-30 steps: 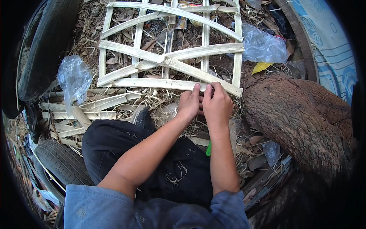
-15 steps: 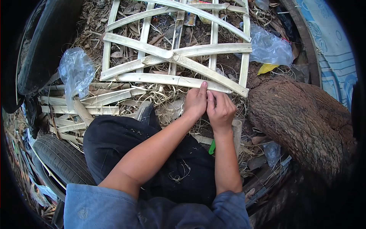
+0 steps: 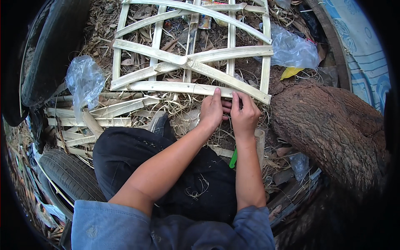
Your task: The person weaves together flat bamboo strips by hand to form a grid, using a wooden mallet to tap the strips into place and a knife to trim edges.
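A lattice frame of pale split bamboo strips (image 3: 150,52) lies in front of me, with curved strips crossing over straight ones. My left hand (image 3: 211,111) grips its nearest bamboo strip (image 3: 166,86), thumb on top and fingers curling underneath. Just to its right, my right hand (image 3: 246,112) is at the same strip's near edge, fingers bent and thumb raised against it. Whatever lies between the right fingers, if anything, is hidden. The left fingertips show between the two hands.
Loose bamboo strips (image 3: 104,121) lie left of my leg, near a tyre (image 3: 73,175). A thick tree trunk (image 3: 329,133) stands close on the right. Plastic bags (image 3: 85,79) flank the frame. A green-handled tool (image 3: 233,159) lies beside my right forearm.
My right hand has shifted slightly right, away from the left, and its thumb has lifted to the strip. The left hand keeps its hold. The frame has barely moved.
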A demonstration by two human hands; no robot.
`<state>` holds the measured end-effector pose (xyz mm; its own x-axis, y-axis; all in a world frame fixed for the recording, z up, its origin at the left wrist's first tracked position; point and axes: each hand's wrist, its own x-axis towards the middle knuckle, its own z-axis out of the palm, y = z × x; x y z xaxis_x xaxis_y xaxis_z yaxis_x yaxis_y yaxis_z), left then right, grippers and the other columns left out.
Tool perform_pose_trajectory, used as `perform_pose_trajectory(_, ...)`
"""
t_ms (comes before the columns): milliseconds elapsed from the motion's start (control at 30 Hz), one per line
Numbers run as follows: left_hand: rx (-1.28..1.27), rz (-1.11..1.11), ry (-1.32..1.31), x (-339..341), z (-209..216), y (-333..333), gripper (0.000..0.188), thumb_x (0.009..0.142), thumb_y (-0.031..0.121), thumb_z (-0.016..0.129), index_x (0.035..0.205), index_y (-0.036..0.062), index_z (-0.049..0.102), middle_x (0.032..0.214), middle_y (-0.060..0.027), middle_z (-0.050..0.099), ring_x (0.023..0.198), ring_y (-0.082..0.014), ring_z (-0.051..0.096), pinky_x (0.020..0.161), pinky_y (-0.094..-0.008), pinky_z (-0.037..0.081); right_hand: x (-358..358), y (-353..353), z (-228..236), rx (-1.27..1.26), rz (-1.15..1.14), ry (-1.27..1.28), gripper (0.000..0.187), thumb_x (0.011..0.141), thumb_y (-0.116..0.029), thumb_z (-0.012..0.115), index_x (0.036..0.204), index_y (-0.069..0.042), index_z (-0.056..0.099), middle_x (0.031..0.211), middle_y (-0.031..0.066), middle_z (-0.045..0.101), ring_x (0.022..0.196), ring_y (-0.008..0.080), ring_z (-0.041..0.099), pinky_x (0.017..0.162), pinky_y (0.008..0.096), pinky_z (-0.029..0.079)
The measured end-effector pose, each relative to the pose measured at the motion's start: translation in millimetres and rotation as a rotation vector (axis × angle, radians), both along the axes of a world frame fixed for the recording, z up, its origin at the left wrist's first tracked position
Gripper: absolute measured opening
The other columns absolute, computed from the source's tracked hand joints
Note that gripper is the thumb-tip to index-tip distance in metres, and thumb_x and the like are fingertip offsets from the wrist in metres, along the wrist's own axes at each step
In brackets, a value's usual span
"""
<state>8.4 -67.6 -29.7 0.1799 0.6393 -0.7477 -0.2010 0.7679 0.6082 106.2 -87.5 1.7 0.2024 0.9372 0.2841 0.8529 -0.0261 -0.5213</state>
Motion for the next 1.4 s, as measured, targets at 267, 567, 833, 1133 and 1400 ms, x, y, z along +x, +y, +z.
perform_pose_trajectory(267,0.04,-0.197,0.236,-16.0,0.7,-3.0,0.039,0.095,0.034,0.053,0.082,-0.0018,0.061,0.059,-0.0142,0.058,0.052,-0.0223,0.059,0.052,-0.0384,0.047,-3.5,3.5,-0.5,0.011,-0.003,-0.036,0.01,0.087,-0.009,0.069,0.088,0.0,0.067,0.082,0.0172,0.07,0.073,0.0344,0.069,0.064,0.0398,0.054)
perform_pose_trajectory(567,1.051,-0.334,0.782,-33.6,30.9,13.7,0.021,0.072,0.007,0.072,0.092,0.0042,0.066,0.088,-0.0085,0.062,0.086,-0.0279,0.061,0.074,-0.0382,0.05,-3.4,4.3,-6.3,0.117,0.005,-0.071,0.009,0.088,-0.01,0.068,0.085,-0.003,0.064,0.077,0.0134,0.068,0.066,0.0314,0.068,0.057,0.0387,0.054)
perform_pose_trajectory(833,1.351,-0.348,0.851,-31.1,20.8,22.4,0.025,0.071,0.014,0.077,0.095,0.0089,0.07,0.089,-0.0058,0.065,0.084,-0.0245,0.061,0.074,-0.0357,0.044,-1.3,4.6,-2.0,0.07,-0.006,-0.076,0.008,0.089,-0.01,0.067,0.086,-0.003,0.064,0.078,0.0139,0.068,0.068,0.0315,0.068,0.058,0.0393,0.054)
perform_pose_trajectory(1133,1.176,-0.365,0.595,-28.3,1.3,30.6,0.011,0.073,0.015,0.073,0.083,0.0086,0.071,0.076,-0.008,0.068,0.067,-0.0284,0.061,0.065,-0.038,0.041,2.2,6.5,3.3,0.038,0.097,-0.122,0.008,0.089,-0.011,0.066,0.089,-0.003,0.066,0.082,0.0131,0.069,0.07,0.0313,0.069,0.06,0.0391,0.055)
perform_pose_trajectory(1400,1.263,-0.336,0.593,-29.5,-3.4,33.0,0.009,0.072,0.01,0.075,0.08,0.0083,0.071,0.07,-0.0067,0.066,0.059,-0.0264,0.058,0.063,-0.036,0.038,-6.9,11.0,11.7,-0.037,-0.076,0.32,0.011,0.088,-0.008,0.068,0.088,0.002,0.072,0.08,0.0143,0.071,0.064,0.0225,0.068,0.061,0.0314,0.054)
